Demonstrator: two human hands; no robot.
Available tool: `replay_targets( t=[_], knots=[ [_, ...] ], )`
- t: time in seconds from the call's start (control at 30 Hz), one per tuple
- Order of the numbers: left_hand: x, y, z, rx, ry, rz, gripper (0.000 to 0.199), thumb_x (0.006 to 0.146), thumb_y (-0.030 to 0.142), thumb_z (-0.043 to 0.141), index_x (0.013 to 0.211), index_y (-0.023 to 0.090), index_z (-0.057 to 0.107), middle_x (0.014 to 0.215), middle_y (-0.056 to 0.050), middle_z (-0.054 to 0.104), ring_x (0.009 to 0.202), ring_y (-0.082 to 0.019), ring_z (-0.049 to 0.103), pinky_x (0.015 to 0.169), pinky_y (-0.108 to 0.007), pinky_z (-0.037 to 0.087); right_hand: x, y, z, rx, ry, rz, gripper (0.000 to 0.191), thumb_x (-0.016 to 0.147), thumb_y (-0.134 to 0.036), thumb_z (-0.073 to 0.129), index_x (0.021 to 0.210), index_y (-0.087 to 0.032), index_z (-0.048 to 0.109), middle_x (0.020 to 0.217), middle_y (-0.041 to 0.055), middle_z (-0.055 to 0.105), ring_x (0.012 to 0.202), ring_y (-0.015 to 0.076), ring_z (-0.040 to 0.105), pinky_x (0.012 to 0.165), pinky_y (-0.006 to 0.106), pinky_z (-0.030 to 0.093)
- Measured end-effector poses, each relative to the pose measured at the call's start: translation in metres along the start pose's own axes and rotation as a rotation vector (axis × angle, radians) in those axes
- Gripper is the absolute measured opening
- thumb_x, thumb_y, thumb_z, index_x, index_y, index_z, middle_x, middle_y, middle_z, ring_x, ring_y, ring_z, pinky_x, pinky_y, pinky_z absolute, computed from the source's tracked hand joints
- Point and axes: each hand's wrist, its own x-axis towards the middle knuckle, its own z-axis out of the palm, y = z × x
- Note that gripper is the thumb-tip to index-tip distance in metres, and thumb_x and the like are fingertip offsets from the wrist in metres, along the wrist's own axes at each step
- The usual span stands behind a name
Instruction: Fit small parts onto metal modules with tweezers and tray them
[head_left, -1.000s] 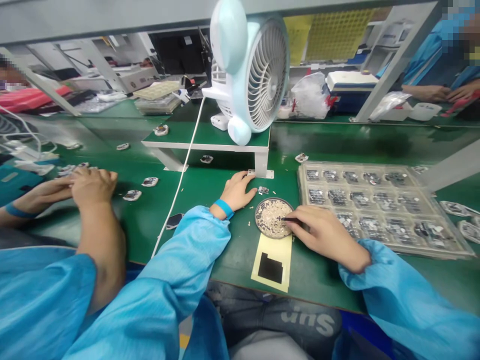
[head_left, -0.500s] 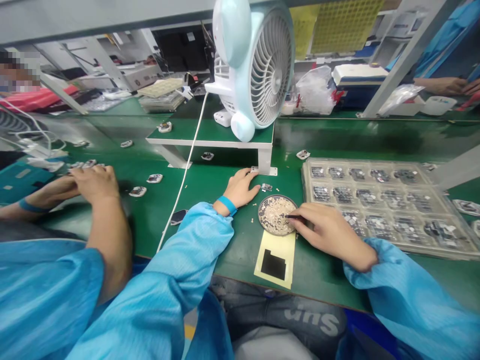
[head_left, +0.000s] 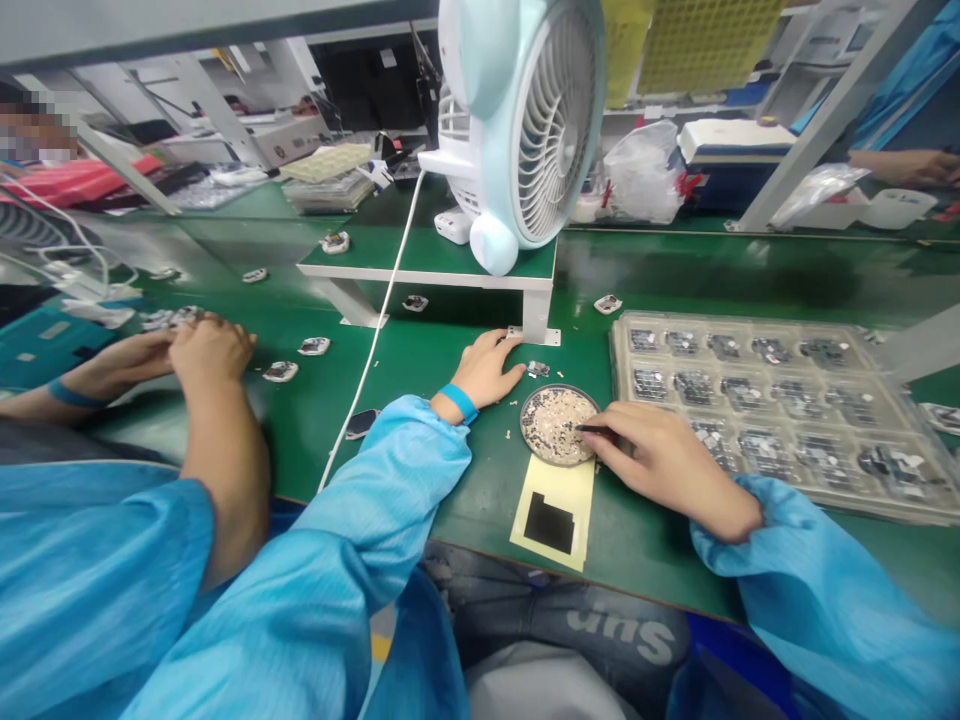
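My left hand (head_left: pixel 487 370) lies on the green table by the foot of a small stand, fingers stretched out and holding nothing. Close to its thumb is a small electronic part (head_left: pixel 538 369). My right hand (head_left: pixel 651 452) is closed on thin black tweezers (head_left: pixel 592 430), whose tip points into a round dish (head_left: pixel 559 464). Many tiny beige and dark pieces fill the dish; whether the tip grips one is too small to tell. A yellow sheet (head_left: pixel 583 505) with a black patch (head_left: pixel 548 522) lies partly under the dish.
Right of the dish is a clear compartment tray (head_left: pixel 757 372) with small parts. A fan (head_left: pixel 517 130) stands on the raised stand (head_left: pixel 442 275), its white cable (head_left: pixel 375 340) crossing the table. At left, a co-worker's hands (head_left: pixel 210 350) work beside a teal box (head_left: pixel 45 345).
The view has shifted slightly. My hands keep nearly the same places, the tweezers still over the dish. The co-worker's hands have moved a little to the right.
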Motion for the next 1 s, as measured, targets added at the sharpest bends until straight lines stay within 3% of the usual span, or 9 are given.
replay_targets(
  t=[0.8,1.0],
  knots=[
    [0.0011,-0.0003,-0.0025,-0.013,-0.011,0.007,0.056,0.095,0.042,0.055,0.147,0.021,0.054,0.153,-0.012,0.049,0.145,-0.031,0.041,0.116,-0.048,0.038,0.0012,0.0027,0.0009,0.028,0.011,-0.026,0.016,0.101,-0.031,0.058,0.106,-0.021,0.069,0.092,0.0046,0.072,0.085,0.0199,0.064,0.077,0.033,0.048],
    [0.0003,-0.0058,-0.0017,0.035,0.022,0.071,0.056,0.094,0.048,0.050,0.143,0.021,0.056,0.149,-0.011,0.054,0.142,-0.029,0.046,0.119,-0.045,0.038,0.0030,-0.0047,-0.0008,-0.047,0.033,-0.050,0.017,0.100,-0.029,0.058,0.100,-0.018,0.071,0.091,0.0056,0.073,0.085,0.0192,0.065,0.076,0.031,0.045]
  ],
)
